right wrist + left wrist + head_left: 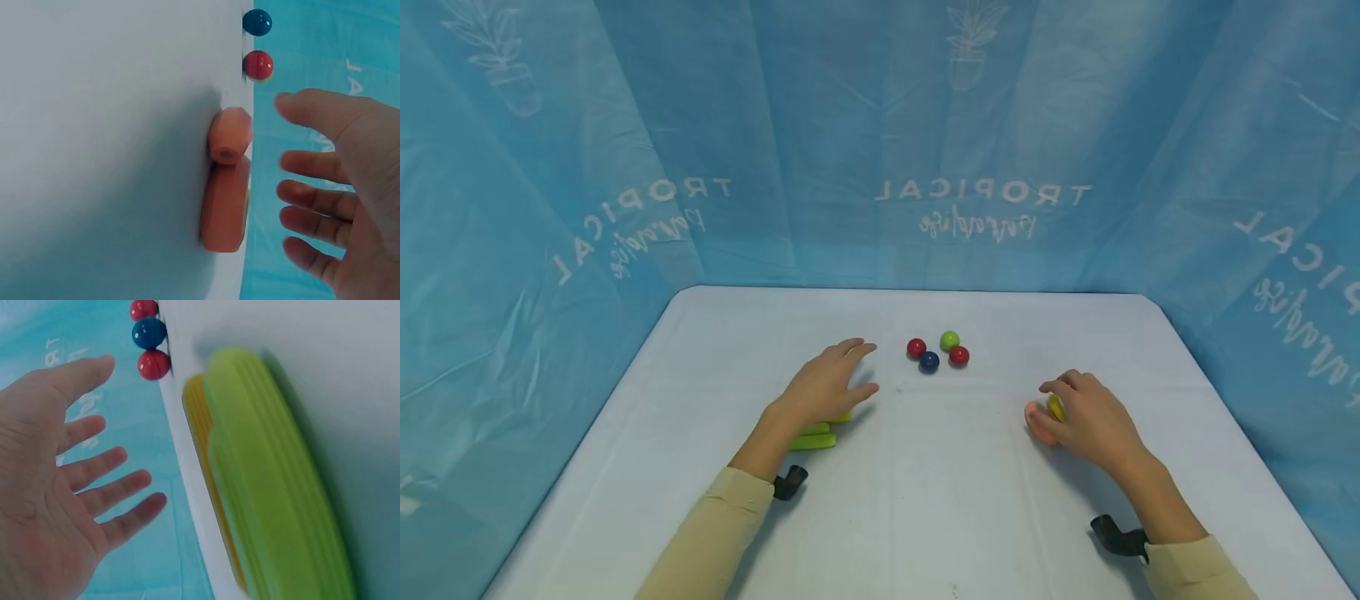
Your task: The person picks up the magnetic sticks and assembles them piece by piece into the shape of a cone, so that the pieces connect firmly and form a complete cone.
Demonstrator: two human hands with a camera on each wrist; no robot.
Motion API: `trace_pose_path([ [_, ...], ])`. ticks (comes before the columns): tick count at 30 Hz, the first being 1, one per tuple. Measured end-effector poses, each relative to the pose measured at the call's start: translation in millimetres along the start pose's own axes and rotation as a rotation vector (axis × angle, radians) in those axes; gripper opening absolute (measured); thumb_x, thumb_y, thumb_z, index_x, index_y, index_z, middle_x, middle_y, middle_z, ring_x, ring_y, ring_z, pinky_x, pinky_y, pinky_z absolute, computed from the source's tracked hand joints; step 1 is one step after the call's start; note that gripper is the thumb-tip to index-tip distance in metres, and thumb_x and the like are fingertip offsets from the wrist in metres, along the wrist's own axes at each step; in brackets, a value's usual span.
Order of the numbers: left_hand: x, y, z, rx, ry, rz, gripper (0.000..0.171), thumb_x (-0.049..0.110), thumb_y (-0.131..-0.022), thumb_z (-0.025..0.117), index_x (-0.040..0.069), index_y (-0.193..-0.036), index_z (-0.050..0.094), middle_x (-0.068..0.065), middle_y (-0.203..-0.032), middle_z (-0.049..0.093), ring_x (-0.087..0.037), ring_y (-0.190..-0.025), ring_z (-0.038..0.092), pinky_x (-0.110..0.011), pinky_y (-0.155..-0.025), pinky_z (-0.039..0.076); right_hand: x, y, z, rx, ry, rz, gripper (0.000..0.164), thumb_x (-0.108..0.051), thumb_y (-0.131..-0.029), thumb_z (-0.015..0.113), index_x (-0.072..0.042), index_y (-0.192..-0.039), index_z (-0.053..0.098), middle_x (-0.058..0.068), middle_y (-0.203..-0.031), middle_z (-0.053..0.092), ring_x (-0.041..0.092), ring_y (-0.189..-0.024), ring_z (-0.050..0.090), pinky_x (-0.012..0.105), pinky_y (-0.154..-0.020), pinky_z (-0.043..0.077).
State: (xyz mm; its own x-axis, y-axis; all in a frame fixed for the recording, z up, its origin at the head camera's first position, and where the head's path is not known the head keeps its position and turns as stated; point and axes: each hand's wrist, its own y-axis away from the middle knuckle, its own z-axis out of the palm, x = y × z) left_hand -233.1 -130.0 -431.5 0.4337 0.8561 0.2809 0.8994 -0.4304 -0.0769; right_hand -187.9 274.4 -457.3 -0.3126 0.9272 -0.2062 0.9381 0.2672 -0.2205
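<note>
In the head view my left hand (820,385) hovers with fingers spread over light-green ridged sticks (812,442); the forearm hides their left ends. The left wrist view shows a green ridged stick (262,475) up close, with a dark-yellow stick (197,403) beside it. That palm is bare and apart from them. My right hand (1096,421) is bent loosely above orange faceted pieces (1040,423) and a yellow piece (1056,407). In the right wrist view, one short orange piece (231,134) lies end to end with a longer orange piece (225,206), with a gap to the fingers.
Toward the back centre of the white table (955,483), a blue ball (928,362), a green ball (950,340), a red ball (958,357) and another red ball (916,348) sit in a cluster. Blue printed curtain (820,108) surrounds the table's back and sides.
</note>
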Motion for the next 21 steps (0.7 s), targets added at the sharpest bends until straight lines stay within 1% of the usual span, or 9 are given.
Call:
trace_pose_path([
  [4,10.4,-18.3,4.2,0.014,0.010,0.005,0.058,0.044,-0.091,0.062,0.023,-0.143,0.046,-0.002,-0.146,0.040,-0.023,-0.132,0.040,-0.045,-0.101,0.039,2,7,0,-0.036,-0.031,0.016,0.037,-0.039,-0.084,0.072,-0.006,-0.101,0.071,0.007,-0.094,0.058,0.023,-0.084,0.053,0.043,-0.066,0.049],
  [6,15.9,-27.7,7.3,0.009,0.008,0.010,0.056,0.042,-0.091,0.063,0.023,-0.142,0.047,-0.001,-0.145,0.042,-0.022,-0.131,0.040,-0.044,-0.102,0.039,2,10,0,-0.050,-0.038,0.023,0.031,-0.036,-0.083,0.073,-0.008,-0.096,0.071,0.003,-0.086,0.057,0.019,-0.075,0.052,0.038,-0.060,0.048],
  [8,21.6,-36.6,10.6,-0.001,0.007,0.024,0.055,0.040,-0.092,0.063,0.022,-0.141,0.048,-0.002,-0.145,0.042,-0.022,-0.131,0.041,-0.044,-0.102,0.038,2,11,1,-0.059,-0.045,0.026,0.028,-0.035,-0.082,0.074,-0.009,-0.092,0.070,-0.001,-0.080,0.054,0.015,-0.069,0.049,0.034,-0.057,0.045],
  [11,29.2,-48.6,16.2,-0.007,0.007,0.061,0.053,0.037,-0.092,0.063,0.020,-0.141,0.049,-0.003,-0.144,0.043,-0.023,-0.130,0.042,-0.044,-0.101,0.039,0,13,3,-0.070,-0.046,0.022,0.028,-0.036,-0.081,0.076,-0.010,-0.091,0.069,-0.004,-0.075,0.051,0.013,-0.065,0.047,0.030,-0.055,0.041],
  [15,37.5,-61.7,25.0,-0.011,0.006,0.106,0.049,0.033,-0.092,0.063,0.018,-0.138,0.053,-0.002,-0.143,0.044,-0.023,-0.128,0.044,-0.042,-0.101,0.040,-4,13,5,-0.073,-0.047,0.006,0.029,-0.035,-0.078,0.079,-0.011,-0.092,0.070,-0.004,-0.075,0.049,0.013,-0.065,0.045,0.030,-0.054,0.039],
  [19,44.2,-69.2,32.9,-0.020,-0.013,0.138,0.046,0.031,-0.091,0.065,0.021,-0.135,0.055,0.000,-0.141,0.046,-0.020,-0.126,0.045,-0.038,-0.099,0.041,-8,12,9,-0.062,-0.052,-0.005,0.023,-0.035,-0.079,0.078,-0.014,-0.085,0.070,-0.005,-0.073,0.048,0.012,-0.063,0.044,0.029,-0.052,0.038],
  [21,46.4,-71.6,36.0,-0.017,-0.025,0.170,0.045,0.029,-0.091,0.065,0.021,-0.134,0.056,0.001,-0.139,0.048,-0.018,-0.124,0.047,-0.036,-0.098,0.042,-9,11,10,-0.054,-0.049,-0.012,0.022,-0.035,-0.080,0.077,-0.015,-0.082,0.070,-0.006,-0.071,0.046,0.012,-0.062,0.043,0.028,-0.052,0.038],
])
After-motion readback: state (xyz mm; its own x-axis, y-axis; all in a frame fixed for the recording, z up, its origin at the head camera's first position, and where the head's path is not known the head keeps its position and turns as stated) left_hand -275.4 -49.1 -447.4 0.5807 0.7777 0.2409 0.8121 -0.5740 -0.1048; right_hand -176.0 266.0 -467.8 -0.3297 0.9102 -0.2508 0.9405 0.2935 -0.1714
